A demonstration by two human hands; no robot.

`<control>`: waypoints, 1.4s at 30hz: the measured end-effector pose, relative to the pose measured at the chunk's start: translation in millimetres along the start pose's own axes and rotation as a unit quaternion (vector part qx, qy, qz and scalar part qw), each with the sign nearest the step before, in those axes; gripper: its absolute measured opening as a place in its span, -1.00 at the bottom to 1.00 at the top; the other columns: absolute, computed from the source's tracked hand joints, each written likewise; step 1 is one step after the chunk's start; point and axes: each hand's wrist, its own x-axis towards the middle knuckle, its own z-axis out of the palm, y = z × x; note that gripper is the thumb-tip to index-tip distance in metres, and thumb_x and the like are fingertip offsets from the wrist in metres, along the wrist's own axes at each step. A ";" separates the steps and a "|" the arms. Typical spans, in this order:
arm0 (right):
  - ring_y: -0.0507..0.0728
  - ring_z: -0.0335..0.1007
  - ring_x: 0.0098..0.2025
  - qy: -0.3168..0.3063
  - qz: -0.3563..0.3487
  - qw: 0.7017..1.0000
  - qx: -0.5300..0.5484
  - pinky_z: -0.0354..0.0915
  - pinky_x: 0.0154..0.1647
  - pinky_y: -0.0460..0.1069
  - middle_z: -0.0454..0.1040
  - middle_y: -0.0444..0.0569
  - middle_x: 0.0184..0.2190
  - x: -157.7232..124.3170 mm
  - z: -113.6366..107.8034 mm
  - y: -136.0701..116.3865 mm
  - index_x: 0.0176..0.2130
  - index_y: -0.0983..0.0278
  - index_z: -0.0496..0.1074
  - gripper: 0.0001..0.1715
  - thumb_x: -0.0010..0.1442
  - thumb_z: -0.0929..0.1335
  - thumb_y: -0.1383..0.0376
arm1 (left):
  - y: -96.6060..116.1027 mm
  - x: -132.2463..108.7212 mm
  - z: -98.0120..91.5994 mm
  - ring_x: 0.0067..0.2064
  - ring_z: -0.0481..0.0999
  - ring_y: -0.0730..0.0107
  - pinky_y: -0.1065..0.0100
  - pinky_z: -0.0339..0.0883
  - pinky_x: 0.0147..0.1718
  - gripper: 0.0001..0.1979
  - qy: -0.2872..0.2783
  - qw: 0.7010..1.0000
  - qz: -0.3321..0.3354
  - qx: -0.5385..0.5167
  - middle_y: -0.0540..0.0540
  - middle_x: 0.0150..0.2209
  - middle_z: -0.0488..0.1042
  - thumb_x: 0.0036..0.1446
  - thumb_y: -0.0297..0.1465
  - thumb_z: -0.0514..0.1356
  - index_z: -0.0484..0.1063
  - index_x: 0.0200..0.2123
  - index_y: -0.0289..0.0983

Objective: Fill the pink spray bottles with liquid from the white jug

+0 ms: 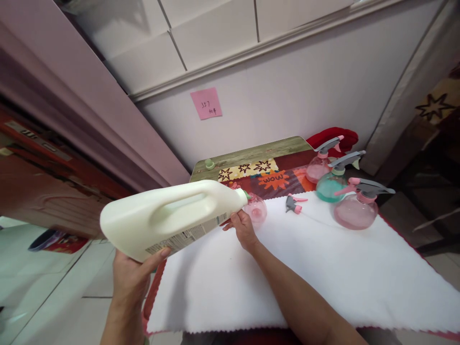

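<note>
A large pale detergent bottle with a moulded handle is tipped almost on its side, its mouth pointing right. My left hand grips it from below near the base. Close to the neck, my right hand has its fingers closed around the bottle's underside. The green-rimmed mouth is at the top of a pink spray bottle body, which has no sprayer on it and is partly hidden; I cannot tell whether liquid is flowing. To the right lies a loose grey and pink spray head on the white cloth.
Two pink spray bottles and a green one stand at the table's right side. A light green cap sits on the far left corner. Behind the table is a white wall with a pink note.
</note>
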 end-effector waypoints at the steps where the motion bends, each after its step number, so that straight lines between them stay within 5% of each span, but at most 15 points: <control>1: 0.10 0.60 -0.44 -0.001 -0.001 1.000 -0.001 0.51 -0.45 -0.03 0.63 0.02 -0.33 0.0 -0.2 -0.2 -0.15 0.29 0.45 -0.37 0.17 0.43 -0.21 | -0.1 0.3 -0.2 -0.09 0.59 0.15 0.23 0.59 -0.11 -0.29 -0.002 1.000 0.002 0.000 -0.11 -0.11 0.62 -0.42 -0.36 0.61 0.57 -0.07 -0.22; 11: 0.11 0.59 -0.44 0.007 0.003 1.000 -0.003 0.51 -0.46 -0.02 0.63 0.03 -0.31 -0.2 -0.2 1.1 -0.15 0.28 0.46 -0.35 0.15 0.43 -0.23 | 2.1 -0.3 2.2 -0.10 0.59 0.21 0.32 0.59 -0.14 -0.27 -0.011 1.000 0.005 -0.008 -0.10 -0.12 0.63 -0.40 -0.38 0.61 0.57 -0.03 -0.23; 33: 0.12 0.60 -0.41 0.003 0.001 1.000 -0.011 0.50 -0.45 -0.02 0.63 0.02 -0.31 0.0 -0.1 2.5 -0.13 0.28 0.47 -0.37 0.19 0.42 -0.21 | -3.5 2.8 -2.9 -0.04 0.60 -0.01 -0.01 0.56 0.00 -0.19 -0.011 1.000 0.010 0.027 -0.17 -0.07 0.61 -0.38 -0.31 0.60 0.51 0.04 -0.23; 42: 0.11 0.59 -0.43 0.002 -0.001 1.000 -0.014 0.50 -0.46 -0.02 0.63 0.03 -0.32 -0.5 -0.1 0.7 -0.14 0.29 0.46 -0.36 0.18 0.42 -0.21 | -1.6 1.4 -1.3 -0.04 0.59 0.06 0.12 0.58 -0.04 -0.23 -0.007 1.000 0.003 0.012 -0.17 -0.05 0.61 -0.40 -0.34 0.61 0.53 0.00 -0.23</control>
